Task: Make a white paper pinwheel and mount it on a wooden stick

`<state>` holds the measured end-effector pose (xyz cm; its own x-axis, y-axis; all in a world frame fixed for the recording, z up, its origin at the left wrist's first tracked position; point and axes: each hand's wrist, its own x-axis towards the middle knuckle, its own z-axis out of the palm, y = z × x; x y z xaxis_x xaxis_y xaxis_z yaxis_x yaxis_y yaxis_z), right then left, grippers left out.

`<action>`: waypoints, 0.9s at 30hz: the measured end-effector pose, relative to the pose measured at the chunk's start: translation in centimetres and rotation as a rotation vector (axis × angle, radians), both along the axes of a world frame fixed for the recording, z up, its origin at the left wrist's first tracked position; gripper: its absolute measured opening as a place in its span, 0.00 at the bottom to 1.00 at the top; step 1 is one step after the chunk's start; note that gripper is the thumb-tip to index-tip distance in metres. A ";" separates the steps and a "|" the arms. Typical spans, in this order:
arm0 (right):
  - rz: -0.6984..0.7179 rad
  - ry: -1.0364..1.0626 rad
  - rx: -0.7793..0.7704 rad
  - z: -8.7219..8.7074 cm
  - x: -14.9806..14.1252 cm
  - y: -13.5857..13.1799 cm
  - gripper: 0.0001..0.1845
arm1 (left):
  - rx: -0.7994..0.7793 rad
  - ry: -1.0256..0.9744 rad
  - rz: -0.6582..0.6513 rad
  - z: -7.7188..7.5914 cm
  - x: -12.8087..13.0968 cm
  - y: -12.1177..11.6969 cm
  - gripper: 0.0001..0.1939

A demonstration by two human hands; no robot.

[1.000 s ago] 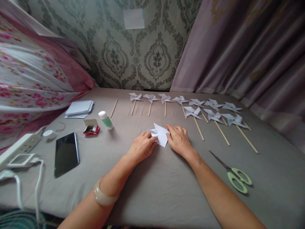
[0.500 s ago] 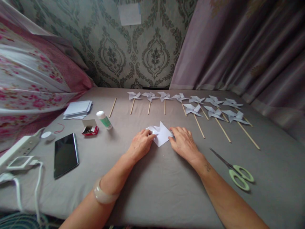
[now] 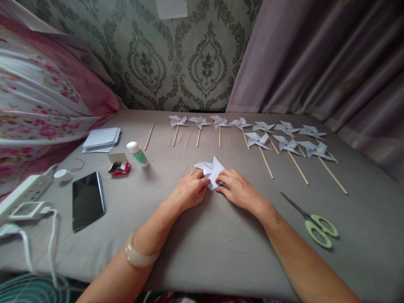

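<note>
A white folded paper pinwheel (image 3: 211,169) lies flat on the grey sheet at the centre. My left hand (image 3: 189,191) rests at its lower left with fingertips pinching a flap. My right hand (image 3: 238,189) presses on its lower right edge, fingers curled onto the paper. Behind them, several finished white pinwheels on wooden sticks (image 3: 261,141) lie in rows. A bare wooden stick (image 3: 149,136) lies at the left end of the row.
Green-handled scissors (image 3: 312,223) lie at the right. At the left are a glue stick (image 3: 138,153), a small red box (image 3: 118,165), a stack of white paper (image 3: 101,139), a black phone (image 3: 87,200) and a white power strip (image 3: 23,193). Pillows and a curtain border the surface.
Both hands have drawn closer together over the lower part of the paper, and the paper has been folded smaller. The view has tipped slightly downward.
</note>
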<state>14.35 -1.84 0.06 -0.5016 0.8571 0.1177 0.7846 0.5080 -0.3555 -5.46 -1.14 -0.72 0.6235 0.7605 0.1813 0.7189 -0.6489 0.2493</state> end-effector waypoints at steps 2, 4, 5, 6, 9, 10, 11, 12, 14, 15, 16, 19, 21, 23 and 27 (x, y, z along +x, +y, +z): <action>0.033 -0.012 0.006 -0.1 0.1 0.1 0.05 | -0.005 0.009 0.005 0.1 0.1 0.0 0.13; 0.058 -0.032 0.016 0.0 0.1 0.2 0.04 | -0.009 0.008 0.009 0.1 0.2 -0.1 0.13; 0.066 -0.042 0.020 0.0 0.1 0.2 0.05 | -0.010 0.006 0.012 0.1 0.2 -0.1 0.12; 0.069 -0.050 0.024 0.1 0.1 0.2 0.05 | -0.011 0.003 0.013 0.1 0.2 -0.1 0.12; 0.070 -0.065 0.041 0.3 -0.1 0.2 0.07 | -0.017 -0.006 0.013 0.1 0.3 -0.1 0.11; 0.070 -0.070 0.046 0.3 -0.1 0.1 0.08 | -0.021 -0.006 0.014 0.1 0.3 -0.1 0.11; 0.070 -0.077 0.050 0.3 -0.1 0.1 0.09 | -0.023 -0.007 0.014 0.1 0.3 -0.1 0.11; 0.071 -0.084 0.053 0.4 -0.2 0.1 0.10 | -0.024 -0.008 0.014 0.1 0.3 -0.1 0.11; 0.077 -0.093 0.057 0.4 -0.1 0.1 0.11 | -0.024 -0.011 0.013 0.1 0.3 -0.1 0.11; 0.081 -0.096 0.060 0.4 -0.1 0.1 0.11 | -0.023 -0.014 0.010 0.0 0.2 -0.1 0.11; 0.084 -0.098 0.064 0.3 -0.1 0.2 0.12 | -0.021 -0.018 0.007 0.0 0.2 -0.1 0.11; 0.083 -0.084 0.063 0.2 0.1 0.3 0.11 | -0.013 -0.024 0.002 -0.2 0.2 0.0 0.12; 0.068 -0.065 0.050 0.2 0.1 0.3 0.11 | -0.012 -0.024 0.002 -0.2 0.2 0.0 0.12; 0.040 -0.039 0.033 0.3 0.1 0.3 0.10 | -0.012 -0.028 0.002 -0.2 0.2 -0.1 0.12; -0.041 0.047 -0.017 0.4 -0.2 0.3 0.09 | -0.019 -0.026 0.004 0.0 0.3 -0.1 0.11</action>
